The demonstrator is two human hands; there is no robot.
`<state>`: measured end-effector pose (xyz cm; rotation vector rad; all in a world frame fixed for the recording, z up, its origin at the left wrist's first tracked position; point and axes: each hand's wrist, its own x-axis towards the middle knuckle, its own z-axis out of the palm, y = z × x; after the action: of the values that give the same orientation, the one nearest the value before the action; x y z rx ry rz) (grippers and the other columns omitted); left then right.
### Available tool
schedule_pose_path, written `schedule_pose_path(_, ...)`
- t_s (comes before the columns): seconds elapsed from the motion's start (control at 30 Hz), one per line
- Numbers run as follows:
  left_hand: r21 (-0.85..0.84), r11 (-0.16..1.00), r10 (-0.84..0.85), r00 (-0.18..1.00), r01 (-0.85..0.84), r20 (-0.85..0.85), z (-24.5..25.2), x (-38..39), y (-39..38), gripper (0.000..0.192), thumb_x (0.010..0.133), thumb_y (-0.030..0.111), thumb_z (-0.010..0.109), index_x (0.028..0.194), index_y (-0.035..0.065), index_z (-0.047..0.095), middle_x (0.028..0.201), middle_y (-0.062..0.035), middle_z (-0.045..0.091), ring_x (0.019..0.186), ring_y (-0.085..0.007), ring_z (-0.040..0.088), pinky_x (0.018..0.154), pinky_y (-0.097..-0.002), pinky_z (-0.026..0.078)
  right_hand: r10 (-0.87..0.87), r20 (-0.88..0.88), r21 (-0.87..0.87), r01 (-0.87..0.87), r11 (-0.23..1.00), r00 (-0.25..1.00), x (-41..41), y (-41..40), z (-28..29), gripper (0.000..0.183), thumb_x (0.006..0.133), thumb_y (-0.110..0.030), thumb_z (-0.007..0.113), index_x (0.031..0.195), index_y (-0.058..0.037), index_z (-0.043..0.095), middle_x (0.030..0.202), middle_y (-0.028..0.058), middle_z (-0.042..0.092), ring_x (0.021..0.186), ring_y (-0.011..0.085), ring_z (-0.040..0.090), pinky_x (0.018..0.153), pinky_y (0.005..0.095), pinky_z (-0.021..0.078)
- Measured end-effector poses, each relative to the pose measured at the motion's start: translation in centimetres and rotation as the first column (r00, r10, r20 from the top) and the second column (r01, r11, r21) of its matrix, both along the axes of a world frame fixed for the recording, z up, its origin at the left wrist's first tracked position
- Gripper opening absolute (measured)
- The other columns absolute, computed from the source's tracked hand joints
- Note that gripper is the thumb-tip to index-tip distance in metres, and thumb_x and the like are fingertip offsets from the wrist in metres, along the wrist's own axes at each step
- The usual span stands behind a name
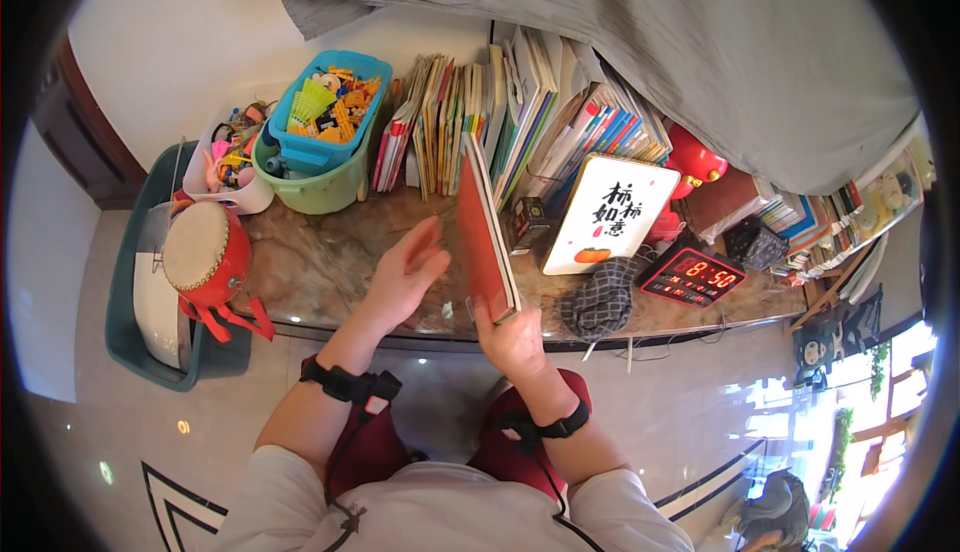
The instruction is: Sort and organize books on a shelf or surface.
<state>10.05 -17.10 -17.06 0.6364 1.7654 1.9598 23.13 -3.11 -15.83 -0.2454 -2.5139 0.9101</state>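
My right hand (514,338) grips the near end of a red-covered hardback book (484,233), held on edge above the marble-patterned counter (322,263). To its left, my left hand (409,267) is held over the counter with fingers apart and nothing in it. Beyond the held book stands a row of thin books (442,124), with taller books and folders (525,101) beside them. A white sign with black characters and a persimmon picture (611,214) leans to the right of the held book, near a small black box (528,223).
Toy bins (330,154) and a red drum with a pale head (206,252) stand at left, a green tub (124,312) beside them. At right are a checked cloth item (600,300) and a red-lit digital clock (694,276). Grey fabric (675,49) hangs above.
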Motion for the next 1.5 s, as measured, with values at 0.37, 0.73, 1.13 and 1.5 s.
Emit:
schedule_pose_path(0.37,0.241,0.953,-0.209,0.974,0.185,0.081,2.7,-2.7,7.3,0.069,0.099,0.048,0.049,0.156,0.0218,0.018,0.157,-0.0051,0.027,0.140,-0.0204,0.031,0.107,-0.0465,0.034,-0.052,-0.070,0.009,0.052,0.999,0.996,-1.5,2.9,1.0,0.039,0.084,-0.008,0.062,0.122,-0.0004,0.056,0.094,0.0252,0.064,0.078,0.0442,0.064,0.067,0.0461,0.0537)
schedule_pose_path(0.73,0.301,0.929,-0.227,0.974,0.214,0.006,3.7,-3.2,11.2,0.064,0.103,0.031,0.048,0.154,0.0055,0.019,0.154,-0.0101,0.033,0.141,-0.0167,0.029,0.114,-0.0299,0.024,-0.116,-0.097,0.184,0.132,0.974,0.988,-2.9,4.4,1.4,0.019,0.087,-0.014,0.061,0.096,0.0018,0.057,0.079,0.0248,0.060,0.068,0.0459,0.060,0.060,0.0491,0.0499)
schedule_pose_path(1.13,0.127,0.990,-0.057,0.998,0.054,0.016,3.2,-5.1,11.4,0.052,0.101,0.034,0.050,0.141,0.0015,0.044,0.132,-0.0105,0.056,0.120,-0.0156,0.051,0.100,-0.0276,0.040,-0.106,-0.273,0.187,0.161,0.969,0.956,-9.5,5.7,3.4,0.056,0.085,-0.009,0.060,0.138,-0.0012,0.042,0.102,0.0274,0.063,0.082,0.0466,0.063,0.068,0.0492,0.0532)
schedule_pose_path(1.5,-0.034,0.999,0.019,0.933,-0.007,0.360,-3.9,-1.9,7.1,0.044,0.099,0.034,0.056,0.125,-0.0007,0.056,0.110,-0.0122,0.064,0.095,-0.0184,0.063,0.077,-0.0309,0.054,-0.113,-0.504,0.337,0.316,0.887,0.856,-13.5,7.3,4.6,0.059,0.082,-0.006,0.060,0.139,0.0006,0.043,0.095,0.0195,0.056,0.072,0.0397,0.061,0.061,0.0451,0.0520)
